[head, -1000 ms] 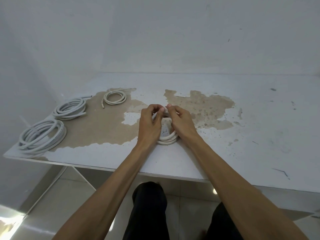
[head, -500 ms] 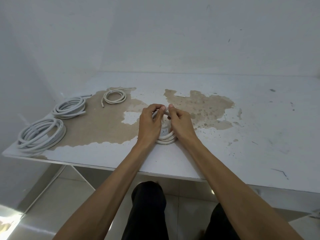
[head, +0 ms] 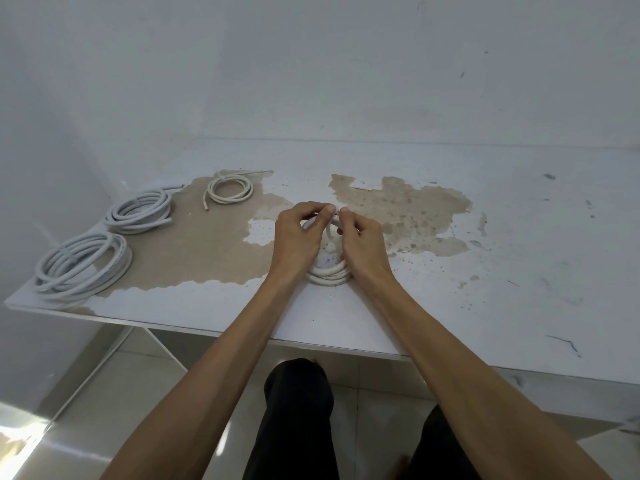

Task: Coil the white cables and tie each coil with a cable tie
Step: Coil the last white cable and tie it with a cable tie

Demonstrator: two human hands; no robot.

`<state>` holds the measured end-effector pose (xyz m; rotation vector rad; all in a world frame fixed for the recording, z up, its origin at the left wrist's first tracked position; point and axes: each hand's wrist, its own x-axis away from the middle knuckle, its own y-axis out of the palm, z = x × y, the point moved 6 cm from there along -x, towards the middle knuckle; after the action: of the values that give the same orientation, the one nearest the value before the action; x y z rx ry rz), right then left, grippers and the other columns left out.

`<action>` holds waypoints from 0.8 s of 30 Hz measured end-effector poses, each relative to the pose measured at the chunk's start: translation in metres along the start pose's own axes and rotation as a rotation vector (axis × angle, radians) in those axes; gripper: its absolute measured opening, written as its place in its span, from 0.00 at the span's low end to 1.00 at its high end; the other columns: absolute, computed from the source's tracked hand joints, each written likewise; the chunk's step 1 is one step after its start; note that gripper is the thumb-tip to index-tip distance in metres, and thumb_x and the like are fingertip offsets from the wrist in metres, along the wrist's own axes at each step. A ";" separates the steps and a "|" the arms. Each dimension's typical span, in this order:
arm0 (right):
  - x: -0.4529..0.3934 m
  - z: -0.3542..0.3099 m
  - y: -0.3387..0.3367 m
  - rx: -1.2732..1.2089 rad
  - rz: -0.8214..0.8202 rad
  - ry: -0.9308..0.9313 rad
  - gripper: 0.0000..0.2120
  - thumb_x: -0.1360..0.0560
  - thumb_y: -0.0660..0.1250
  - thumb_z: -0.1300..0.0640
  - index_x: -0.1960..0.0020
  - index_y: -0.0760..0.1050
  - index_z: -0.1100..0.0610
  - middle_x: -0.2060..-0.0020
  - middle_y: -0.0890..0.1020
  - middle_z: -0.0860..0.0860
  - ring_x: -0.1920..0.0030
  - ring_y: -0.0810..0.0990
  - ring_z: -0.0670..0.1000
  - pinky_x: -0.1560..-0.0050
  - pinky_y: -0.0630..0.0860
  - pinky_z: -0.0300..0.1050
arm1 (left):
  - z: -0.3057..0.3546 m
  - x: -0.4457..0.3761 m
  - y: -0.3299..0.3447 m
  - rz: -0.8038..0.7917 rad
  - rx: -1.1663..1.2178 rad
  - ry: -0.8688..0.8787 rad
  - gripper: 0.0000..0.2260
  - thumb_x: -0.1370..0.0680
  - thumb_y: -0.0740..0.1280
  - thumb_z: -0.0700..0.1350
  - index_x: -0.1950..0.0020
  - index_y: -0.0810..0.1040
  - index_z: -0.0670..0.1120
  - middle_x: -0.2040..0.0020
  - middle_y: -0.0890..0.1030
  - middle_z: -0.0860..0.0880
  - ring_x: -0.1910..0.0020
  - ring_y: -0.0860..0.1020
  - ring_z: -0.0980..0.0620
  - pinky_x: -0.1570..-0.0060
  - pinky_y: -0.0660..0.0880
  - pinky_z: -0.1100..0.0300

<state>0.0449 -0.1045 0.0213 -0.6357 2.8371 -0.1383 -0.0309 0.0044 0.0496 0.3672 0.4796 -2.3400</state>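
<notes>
Coil [head: 329, 271] on table [head: 485, 289], near its front edge, between both hands. Left hand [head: 298, 237] and right hand [head: 360, 244] curl around its far side, fingertips pinching there. Three coils [head: 138, 209] left of it, toward the table's left edge.

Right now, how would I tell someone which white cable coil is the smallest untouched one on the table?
Start at the big brown patch where paint has peeled off the white table, left of both hands. Three white cable coils lie there in a row running away from the front left corner. The small loose white coil is the farthest, thinnest one, with one cable end sticking out.
</notes>
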 end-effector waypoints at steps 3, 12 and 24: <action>0.002 -0.002 0.000 -0.008 0.009 0.004 0.21 0.16 0.56 0.46 0.42 0.84 0.54 0.52 0.87 0.48 0.50 0.84 0.40 0.41 0.78 0.42 | 0.002 0.001 0.000 0.025 -0.001 -0.017 0.08 0.21 0.71 0.48 0.49 0.87 0.46 0.50 0.85 0.52 0.47 0.81 0.59 0.44 0.75 0.64; 0.003 -0.002 0.000 -0.009 0.021 -0.002 0.21 0.15 0.54 0.46 0.40 0.84 0.53 0.49 0.87 0.48 0.45 0.83 0.42 0.42 0.76 0.39 | 0.022 -0.011 0.003 -0.157 -0.281 -0.012 0.09 0.20 0.69 0.48 0.48 0.87 0.47 0.52 0.86 0.53 0.52 0.81 0.60 0.51 0.74 0.68; 0.006 -0.004 -0.002 0.048 0.077 -0.028 0.22 0.15 0.55 0.47 0.46 0.83 0.59 0.50 0.85 0.58 0.48 0.83 0.52 0.43 0.78 0.50 | 0.005 -0.018 -0.003 -0.386 0.039 -0.423 0.08 0.21 0.72 0.48 0.47 0.86 0.47 0.48 0.87 0.51 0.44 0.82 0.56 0.51 0.80 0.59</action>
<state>0.0396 -0.1087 0.0239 -0.5139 2.8176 -0.1820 -0.0204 0.0150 0.0614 -0.2261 0.3170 -2.7034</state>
